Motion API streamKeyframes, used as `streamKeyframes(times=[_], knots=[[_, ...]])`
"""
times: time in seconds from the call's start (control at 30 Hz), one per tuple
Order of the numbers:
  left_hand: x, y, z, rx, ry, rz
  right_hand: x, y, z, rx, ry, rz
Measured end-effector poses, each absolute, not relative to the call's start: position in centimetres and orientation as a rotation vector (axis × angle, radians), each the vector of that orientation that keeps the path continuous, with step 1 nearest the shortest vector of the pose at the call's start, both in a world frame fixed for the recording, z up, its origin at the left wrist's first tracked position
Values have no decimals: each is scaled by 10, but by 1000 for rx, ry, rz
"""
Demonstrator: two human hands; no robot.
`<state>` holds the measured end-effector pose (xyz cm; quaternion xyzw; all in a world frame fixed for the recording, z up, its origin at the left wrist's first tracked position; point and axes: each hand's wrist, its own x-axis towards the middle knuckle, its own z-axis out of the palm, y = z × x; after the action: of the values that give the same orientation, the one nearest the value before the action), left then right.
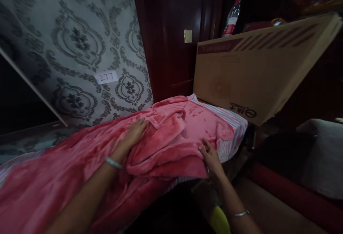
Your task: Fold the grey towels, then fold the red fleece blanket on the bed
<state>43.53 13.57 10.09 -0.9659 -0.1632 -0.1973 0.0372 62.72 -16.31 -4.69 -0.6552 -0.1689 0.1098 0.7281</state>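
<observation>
A pink plush blanket (pixel 166 133) lies rumpled in thick folds over a bed with a striped sheet (pixel 233 119), which shows at the far right corner. My left hand (pixel 136 132) rests on the blanket's folds, its fingers stretched out and pointing away from me. At the blanket's right edge is my right hand (pixel 210 157), with thumb and fingers apart, touching or just above the fabric; I cannot tell which. Nothing is visibly gripped in either hand. A pale bangle circles the left wrist and a thin metal one the right.
Behind the bed's far end stands a large cardboard box (pixel 241 69), with a red-capped bottle (pixel 232 17) behind its top edge. Patterned wallpaper (pixel 80 40) borders the left side, beside a dark red door (pixel 171 30). Grey padded furniture (pixel 325 155) stands at the right.
</observation>
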Motion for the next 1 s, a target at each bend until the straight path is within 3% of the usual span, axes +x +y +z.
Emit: streamKeyframes(times=[0.13,0.3,0.53,0.7,1.0], knots=[[480,136,93,-3005,-426,-501,622,-162,-38,-1189,-184,382],[510,145,93,-3209,-481,-690,631,-163,-14,-1127,-378,484],[523,123,129,-3221,-714,-1150,614,-166,44,-1253,-693,118],[506,57,142,-3509,-457,-1397,578,-156,100,-1165,-938,-26],[481,14,126,-4054,-280,-1230,575,-129,111,-1113,-1136,-117]])
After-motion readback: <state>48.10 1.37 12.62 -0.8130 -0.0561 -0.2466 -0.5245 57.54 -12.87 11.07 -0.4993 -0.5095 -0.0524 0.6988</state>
